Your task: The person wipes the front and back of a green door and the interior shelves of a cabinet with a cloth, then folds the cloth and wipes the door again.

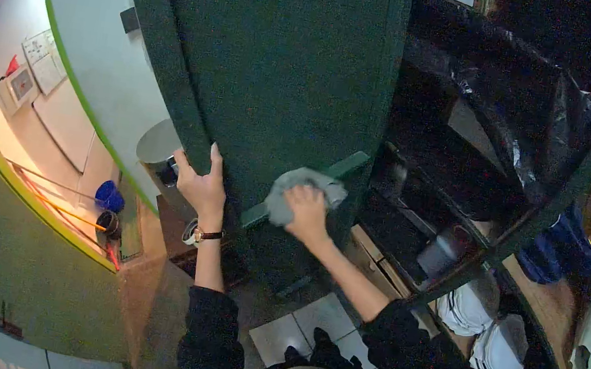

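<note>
A dark green door (278, 50) stands upright in front of me, with a lighter green crossbar (349, 165) on its lower part. At the door's left edge is my left hand (203, 189), gripping that edge between thumb and fingers; a watch is on this wrist. My right hand (306, 215) presses a grey cloth (287, 191) flat against the door, over the crossbar. The cloth is bunched under the fingers and slightly blurred. Part of the crossbar is hidden behind cloth and hand.
To the right, shelving holds black plastic sheeting (516, 57), white cup-shaped items (500, 348) and dark blue fabric (563, 254). Through the opening at left are a blue bucket (109, 196) and long-handled tools (67, 212). Pale floor tiles (284, 337) lie near my feet.
</note>
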